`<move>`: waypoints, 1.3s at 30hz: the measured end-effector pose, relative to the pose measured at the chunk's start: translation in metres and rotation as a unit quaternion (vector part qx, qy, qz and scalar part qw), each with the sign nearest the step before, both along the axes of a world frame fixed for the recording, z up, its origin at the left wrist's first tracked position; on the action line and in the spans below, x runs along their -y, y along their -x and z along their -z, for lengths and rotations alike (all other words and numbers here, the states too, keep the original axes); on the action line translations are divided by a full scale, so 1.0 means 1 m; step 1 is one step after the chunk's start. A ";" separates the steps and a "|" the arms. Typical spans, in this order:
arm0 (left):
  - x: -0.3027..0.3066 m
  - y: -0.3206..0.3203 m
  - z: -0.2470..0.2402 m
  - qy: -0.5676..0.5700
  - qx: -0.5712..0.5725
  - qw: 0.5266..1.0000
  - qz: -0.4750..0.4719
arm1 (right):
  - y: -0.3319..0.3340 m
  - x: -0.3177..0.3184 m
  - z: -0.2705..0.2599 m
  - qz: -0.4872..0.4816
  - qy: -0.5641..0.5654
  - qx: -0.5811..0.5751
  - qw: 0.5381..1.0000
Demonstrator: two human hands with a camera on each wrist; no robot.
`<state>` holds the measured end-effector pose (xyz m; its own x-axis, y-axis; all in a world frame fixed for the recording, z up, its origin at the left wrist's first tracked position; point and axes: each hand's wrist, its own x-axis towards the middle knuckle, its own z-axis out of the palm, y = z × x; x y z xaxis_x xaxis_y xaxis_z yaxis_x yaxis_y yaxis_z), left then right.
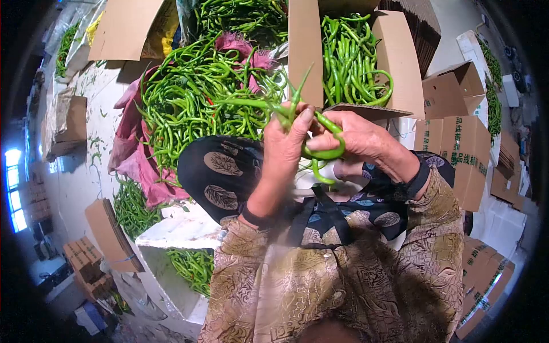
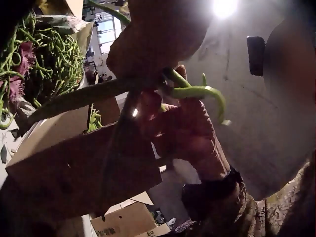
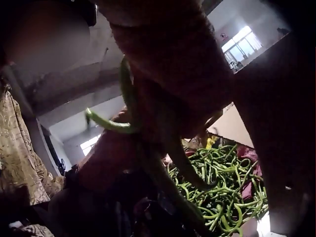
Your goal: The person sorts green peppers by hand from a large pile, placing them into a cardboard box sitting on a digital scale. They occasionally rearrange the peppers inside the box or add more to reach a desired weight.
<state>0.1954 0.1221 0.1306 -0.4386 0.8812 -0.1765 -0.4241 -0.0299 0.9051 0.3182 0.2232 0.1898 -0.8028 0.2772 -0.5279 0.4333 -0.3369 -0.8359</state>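
Both hands meet at chest height over my lap. My left hand (image 1: 289,134) grips a bunch of long green chili peppers (image 1: 269,104), whose tips point up and left. My right hand (image 1: 349,137) pinches a curved green pepper (image 1: 326,153) against that bunch. In the left wrist view the left hand (image 2: 153,44) holds long peppers (image 2: 84,96) while the right hand (image 2: 185,131) holds a bent pepper (image 2: 200,91). In the right wrist view the right hand (image 3: 173,74) is close and dark, with a curled pepper (image 3: 111,123) beside it.
A big heap of green peppers (image 1: 194,91) lies on pink cloth (image 1: 134,160) ahead. An open cardboard box (image 1: 400,63) at the right holds aligned peppers (image 1: 349,57). More cartons (image 1: 463,148) stack at the right; a white foam box (image 1: 171,240) with peppers sits lower left.
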 end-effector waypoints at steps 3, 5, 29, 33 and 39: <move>0.003 0.000 -0.004 0.019 -0.045 0.999 -0.010 | -0.004 0.010 0.021 0.027 0.075 -0.028 0.996; 0.002 0.001 -0.005 0.036 -0.073 0.997 -0.003 | -0.006 0.016 0.030 0.067 0.168 -0.017 0.983; 0.018 0.055 -0.013 -0.070 0.451 0.889 0.040 | -0.022 -0.038 -0.033 0.017 -0.160 0.018 0.987; 0.008 0.054 -0.010 -0.053 0.475 0.878 0.014 | -0.004 -0.012 -0.019 -0.033 0.065 0.000 0.997; -0.002 0.048 0.000 -0.131 0.508 0.851 -0.024 | 0.006 0.014 0.030 -0.052 0.144 -0.047 0.987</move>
<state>0.1473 0.1242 0.1307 -0.2124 0.9341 -0.2868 -0.9767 -0.2124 0.0314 0.3122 0.2092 0.1599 -0.8679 0.0400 -0.4950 0.4034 -0.5247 -0.7497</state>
